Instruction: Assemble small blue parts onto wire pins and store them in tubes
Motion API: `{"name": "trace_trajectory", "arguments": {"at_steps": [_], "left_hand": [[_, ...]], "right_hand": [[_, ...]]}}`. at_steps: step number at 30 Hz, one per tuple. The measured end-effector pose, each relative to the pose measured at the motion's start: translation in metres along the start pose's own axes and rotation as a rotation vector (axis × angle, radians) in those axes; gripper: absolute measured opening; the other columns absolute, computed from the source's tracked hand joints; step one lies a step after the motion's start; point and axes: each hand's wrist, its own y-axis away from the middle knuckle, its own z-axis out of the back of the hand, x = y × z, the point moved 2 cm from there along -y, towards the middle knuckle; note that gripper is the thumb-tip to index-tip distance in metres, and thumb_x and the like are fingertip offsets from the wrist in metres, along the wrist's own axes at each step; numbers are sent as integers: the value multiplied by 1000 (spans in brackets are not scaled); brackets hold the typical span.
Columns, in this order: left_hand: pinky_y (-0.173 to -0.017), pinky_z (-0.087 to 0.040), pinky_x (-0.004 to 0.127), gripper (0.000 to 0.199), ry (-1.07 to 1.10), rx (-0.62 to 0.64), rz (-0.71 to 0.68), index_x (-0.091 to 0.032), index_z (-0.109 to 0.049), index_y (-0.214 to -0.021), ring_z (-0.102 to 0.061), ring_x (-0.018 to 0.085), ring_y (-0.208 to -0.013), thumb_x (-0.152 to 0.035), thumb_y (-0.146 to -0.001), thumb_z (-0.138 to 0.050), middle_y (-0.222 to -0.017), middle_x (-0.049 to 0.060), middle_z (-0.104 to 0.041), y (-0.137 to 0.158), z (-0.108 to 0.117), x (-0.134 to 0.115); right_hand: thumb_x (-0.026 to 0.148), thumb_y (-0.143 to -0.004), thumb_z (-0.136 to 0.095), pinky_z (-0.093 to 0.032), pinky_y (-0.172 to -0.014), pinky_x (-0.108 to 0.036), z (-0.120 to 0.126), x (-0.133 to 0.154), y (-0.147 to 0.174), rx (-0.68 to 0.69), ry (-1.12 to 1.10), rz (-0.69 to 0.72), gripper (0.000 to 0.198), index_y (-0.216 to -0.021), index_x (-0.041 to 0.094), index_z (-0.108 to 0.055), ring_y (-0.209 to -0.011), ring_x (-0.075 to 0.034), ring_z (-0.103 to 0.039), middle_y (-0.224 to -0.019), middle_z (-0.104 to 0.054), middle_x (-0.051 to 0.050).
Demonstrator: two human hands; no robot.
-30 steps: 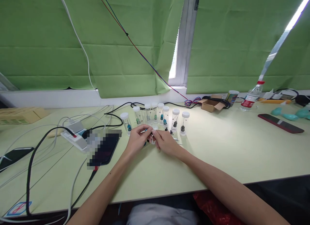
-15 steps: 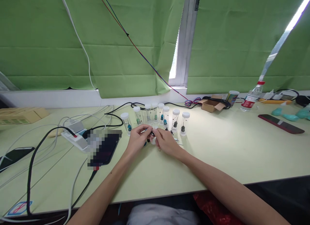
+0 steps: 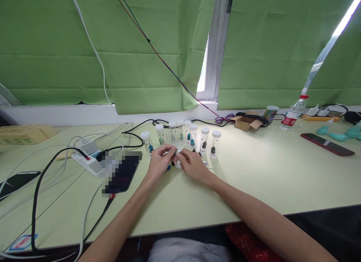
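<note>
Fingertips nearly meet where my left hand and my right hand pinch a small dark piece; its kind is too small to make out. Both hands are closed. Just behind them stand several clear tubes with white caps, among them a left-hand tube with a blue piece in it and a right-hand tube with a dark one. Below my fingers lie a blue bead-like piece and a white cap. Thin metal pins lie beside my right hand.
Left of my arm lies a dark phone, with a white power strip and tangled cables. A small cardboard box, a patterned cup and a water bottle stand at the back right. A red-edged phone lies at far right.
My right fingers have shifted slightly and curl differently around the small dark piece. More of the blue piece shows below my left hand. The tubes have not moved.
</note>
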Motion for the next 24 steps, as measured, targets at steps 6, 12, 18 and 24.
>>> {"name": "trace_trajectory", "arguments": {"at_steps": [6, 12, 18, 24], "left_hand": [[-52, -48, 25, 24, -5, 32, -2, -16, -66, -72, -55, 11, -52, -38, -73, -74, -64, 2, -63, -1, 2, 4], [-51, -47, 25, 24, -9, 28, 10, -16, -66, -71, -55, 12, -52, -38, -72, -75, -62, 2, -61, 0, 1, 1], [-51, -47, 25, 23, -20, 2, 15, -16, -66, -71, -54, 11, -51, -37, -73, -74, -64, 2, -61, -1, 2, 2], [-52, -47, 25, 26, -37, -9, -6, -16, -65, -71, -52, 10, -49, -40, -72, -75, -68, 1, -61, 0, 2, 1]], "right_hand": [[43, -99, -36, -37, -59, -25, 1, 0, 0, 13, 47, 22, 42, -66, 21, -49, -54, -13, -47, -53, -51, 3], [44, -100, -34, -39, -61, -26, 1, 1, 0, 18, 31, 10, 47, -63, 21, -49, -56, -13, -50, -51, -50, 2], [44, -99, -37, -36, -58, -25, 0, 0, 0, 15, 45, 7, 41, -67, 21, -49, -53, -12, -47, -54, -51, 3], [43, -96, -43, -32, -53, -25, -2, -4, 1, 32, 50, -4, 36, -69, 21, -46, -50, -11, -42, -53, -48, 5]]}}
